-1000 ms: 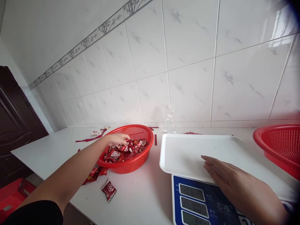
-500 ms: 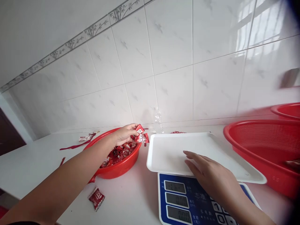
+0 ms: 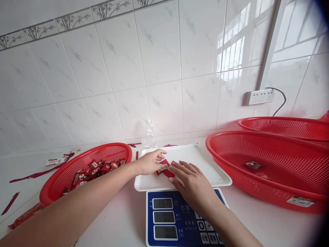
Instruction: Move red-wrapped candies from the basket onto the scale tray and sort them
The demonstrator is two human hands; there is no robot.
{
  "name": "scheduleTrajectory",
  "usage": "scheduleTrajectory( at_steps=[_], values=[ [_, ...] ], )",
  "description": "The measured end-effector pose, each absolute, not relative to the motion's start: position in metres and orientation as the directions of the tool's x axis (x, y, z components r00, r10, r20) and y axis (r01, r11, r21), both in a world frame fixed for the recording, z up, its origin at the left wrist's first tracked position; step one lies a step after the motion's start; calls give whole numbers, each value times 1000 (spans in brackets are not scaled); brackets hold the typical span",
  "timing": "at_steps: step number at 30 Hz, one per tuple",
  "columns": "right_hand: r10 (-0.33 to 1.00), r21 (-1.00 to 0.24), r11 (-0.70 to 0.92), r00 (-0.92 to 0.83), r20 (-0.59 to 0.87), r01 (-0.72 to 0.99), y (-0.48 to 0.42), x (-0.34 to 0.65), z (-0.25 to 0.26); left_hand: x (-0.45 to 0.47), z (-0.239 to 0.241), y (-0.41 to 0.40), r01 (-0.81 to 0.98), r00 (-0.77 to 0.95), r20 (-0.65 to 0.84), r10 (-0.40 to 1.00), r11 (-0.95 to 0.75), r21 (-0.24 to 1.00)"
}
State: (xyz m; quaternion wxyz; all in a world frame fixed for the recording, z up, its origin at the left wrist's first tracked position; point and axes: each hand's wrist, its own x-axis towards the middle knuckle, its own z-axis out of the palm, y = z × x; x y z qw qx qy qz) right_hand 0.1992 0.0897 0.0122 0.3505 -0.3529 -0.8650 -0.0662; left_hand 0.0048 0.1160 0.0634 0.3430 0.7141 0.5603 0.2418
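My left hand rests on the white tray of the blue scale, its fingers curled over a few red wrapped candies. My right hand lies flat on the tray's near edge, fingers stretched out and touching the same candies. To the left, a red mesh basket holds several more red candies.
A large red basket with a couple of candies stands to the right, with another red basket behind it. A clear bottle stands by the tiled wall. A wall socket is at upper right. Red wrapper strips lie at the left.
My left hand lifted a few candies out of the left basket and carried them right onto the scale tray. My right hand stayed on the tray. The view swung right.
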Motion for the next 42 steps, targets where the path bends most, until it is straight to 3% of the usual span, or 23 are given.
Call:
scheduleTrajectory(
  at_steps=[7,11,16,21,27,33,38,42],
  values=[
    [610,-176,742,-542,577,647,87,201,14,2,57,108,770,360,57,931,-331,546],
    [621,-220,746,-536,573,629,87,204,18,6,55,103,778,423,61,904,-397,487],
    [645,-256,742,-558,521,619,85,205,23,11,55,99,791,414,42,909,-383,477],
    [645,-212,730,-550,531,650,83,202,23,11,51,98,800,356,34,934,-323,506],
    [689,-238,675,-480,544,699,85,201,20,9,50,97,787,248,103,963,-262,558],
    [748,-320,622,-422,513,714,91,205,16,5,53,102,756,160,133,978,-208,620],
    [772,-348,594,-394,499,725,95,209,16,5,50,98,796,157,247,956,-271,541],
    [780,-358,585,-383,496,728,95,210,17,7,47,94,826,277,255,926,-365,430]
  ],
)
